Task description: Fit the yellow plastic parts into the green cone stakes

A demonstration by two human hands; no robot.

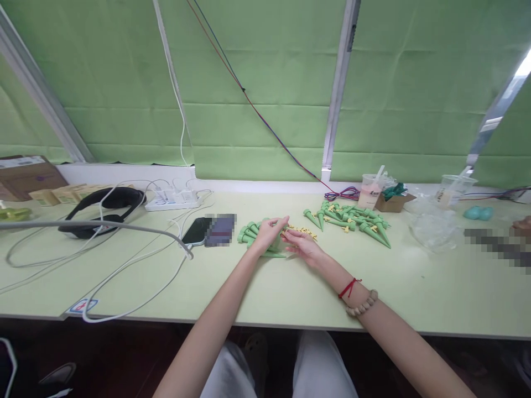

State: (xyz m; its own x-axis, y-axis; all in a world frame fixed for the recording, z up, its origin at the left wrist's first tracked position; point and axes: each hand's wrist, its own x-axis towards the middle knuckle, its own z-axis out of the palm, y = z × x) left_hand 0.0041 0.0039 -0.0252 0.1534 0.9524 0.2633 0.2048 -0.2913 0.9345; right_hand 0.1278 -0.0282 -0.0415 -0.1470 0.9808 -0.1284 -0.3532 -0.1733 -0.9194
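My left hand [269, 232] is curled around a green cone-shaped plastic piece [274, 253], lying over a small pile of green cones [248, 232]. My right hand [302, 245] meets it from the right, fingers pinched near the left fingertips; what they pinch is too small to name. Small yellow plastic parts [305, 231] lie scattered just behind the right hand. A bigger heap of green cones with yellow fittings [352, 220] lies further right on the pale green table [265, 293]. A red string and bead bracelet sit on my right wrist.
A phone [196, 230] lies left of the hands. A white power strip [172, 200], cables and a black neck-worn device [103, 210] fill the left. Plastic cups [370, 191], a small cardboard box [392, 202], a clear bag [431, 226] and teal objects [478, 213] stand at the right.
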